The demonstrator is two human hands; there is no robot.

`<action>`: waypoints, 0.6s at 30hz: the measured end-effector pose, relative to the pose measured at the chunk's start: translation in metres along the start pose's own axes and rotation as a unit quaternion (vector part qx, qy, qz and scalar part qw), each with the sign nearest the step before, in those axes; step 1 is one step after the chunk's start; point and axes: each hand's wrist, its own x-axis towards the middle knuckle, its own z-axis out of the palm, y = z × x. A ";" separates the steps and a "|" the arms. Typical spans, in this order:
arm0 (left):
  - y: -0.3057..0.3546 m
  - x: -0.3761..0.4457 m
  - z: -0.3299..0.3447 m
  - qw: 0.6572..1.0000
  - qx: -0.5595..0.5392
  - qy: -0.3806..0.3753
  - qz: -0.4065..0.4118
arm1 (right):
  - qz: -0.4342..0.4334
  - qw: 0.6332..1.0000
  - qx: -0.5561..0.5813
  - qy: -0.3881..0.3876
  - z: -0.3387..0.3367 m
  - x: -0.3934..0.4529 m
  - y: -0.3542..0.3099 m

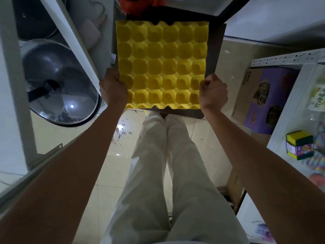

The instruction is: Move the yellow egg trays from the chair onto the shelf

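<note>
Over the dark chair seat (213, 50) sits the yellow egg tray (161, 64), and I am holding it with both my bare hands. My left hand (113, 88) is wrapped tight on the near left corner of the tray. My right hand (212, 93) is wrapped tight on the near right corner. My fingers are curled shut around the edges, with my thumbs on top. I cannot tell if there is one tray or a few stacked up, because I look straight down on it. I also cannot tell if the tray is lifted a bit or if it lies flat on the seat.

The tray has rows of round cups, and all the cups are empty. The black seat peeks out along the right side and the near edge of the tray.

Below the tray I see my legs in white trousers (168, 173), standing on a shiny tiled floor (112, 173).

On my left is a white shelf frame (73, 39). A big pot with a glass lid (58, 81) sits in it, and the lid has a black knob. Another dark pot is higher up, behind the frame.

On my right is a purple cardboard box (267, 95) on the floor, just beside the chair. Nearer to me, on a white shelf (288, 120), there is a yellow and green sponge (299, 139) with some bright packets next to it.

Something orange (140, 4) lies past the far edge of the tray, but it is too blurry for me to name.
</note>
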 end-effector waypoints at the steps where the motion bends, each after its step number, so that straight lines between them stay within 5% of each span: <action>1: 0.000 -0.004 -0.005 1.000 0.004 0.001 0.009 | 0.004 1.000 0.002 -0.002 -0.003 -0.004 0.000; 11: 0.036 -0.046 -0.093 0.997 0.005 -0.039 0.067 | 0.070 0.996 0.059 -0.007 -0.082 -0.063 0.006; 18: 0.127 -0.108 -0.143 0.969 0.019 -0.093 0.230 | 0.286 0.931 0.215 0.074 -0.166 -0.129 0.049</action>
